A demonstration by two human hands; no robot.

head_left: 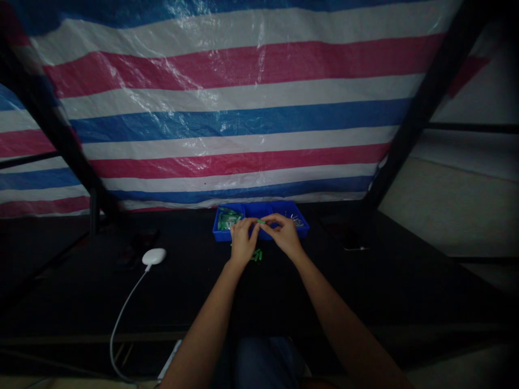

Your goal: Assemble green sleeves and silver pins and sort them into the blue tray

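Between the fingertips of my left hand (243, 237) and my right hand (283, 232) is a small green piece (260, 221); both hands are pinched on it. They are raised over the front edge of a blue divided tray (222, 236). Green pieces in clear wrapping (227, 217) lie in its left compartment. Thin metal pins or screws (298, 220) are scattered in the right compartment, partly behind my right hand. Several loose green pieces (257, 255) lie on the black table (275, 292) below my hands. The held piece is too small to name exactly.
A white rounded device (154, 256) with a white cable (121, 313) sits on the left of the table. A dark flat object (352, 240) lies to the right. Behind stands a striped plastic sheet (243, 119) between black frame posts (421, 108).
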